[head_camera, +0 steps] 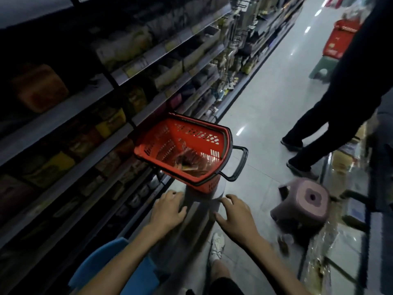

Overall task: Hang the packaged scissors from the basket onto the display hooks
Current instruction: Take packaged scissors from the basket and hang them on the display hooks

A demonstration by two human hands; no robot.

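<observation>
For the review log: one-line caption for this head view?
Both empty hands, left hand and right hand, reach toward red basket holding packages beside store shelves.

Both bare forearms reach forward from the lower edge of the view, nearly parallel, palms turned down. The left hand [168, 211] has its fingers loosely spread and slightly curled, gripping nothing. The right hand [235, 216] sits level with it and a little apart, fingers splayed wider, thumb pointing inward, likewise empty
</observation>
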